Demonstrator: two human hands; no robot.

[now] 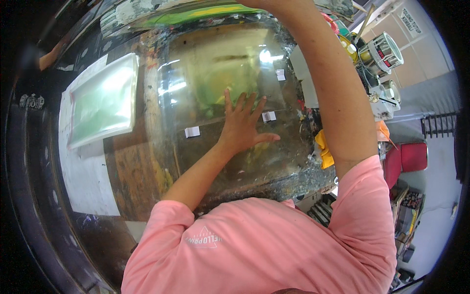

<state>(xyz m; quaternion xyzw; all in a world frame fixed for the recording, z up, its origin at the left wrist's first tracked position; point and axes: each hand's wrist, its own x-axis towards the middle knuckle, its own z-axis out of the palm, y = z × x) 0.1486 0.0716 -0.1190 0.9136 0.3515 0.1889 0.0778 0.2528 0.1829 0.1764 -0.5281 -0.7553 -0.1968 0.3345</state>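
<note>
My left hand (242, 122) lies palm down with fingers spread on a glossy, see-through surface (215, 161) in the middle of the worktable. Small white folded tabs lie around it: one tab (192, 132) left of the wrist, another (269, 116) by the thumb, and a third (280, 74) farther off. My right arm stretches far forward. Only a bit of my right hand (255, 3) shows at the top edge, close to a board with a green and yellow band (200, 18); its fingers are cut off from view.
A stack of clear plastic sheets (104, 100) rests on white paper (90, 188) at the left. Along the right edge stand a metal can (381, 53), other containers and a yellow cloth (324, 149). A red chair (413, 157) is beyond them. Another person's arm (49, 59) shows at far left.
</note>
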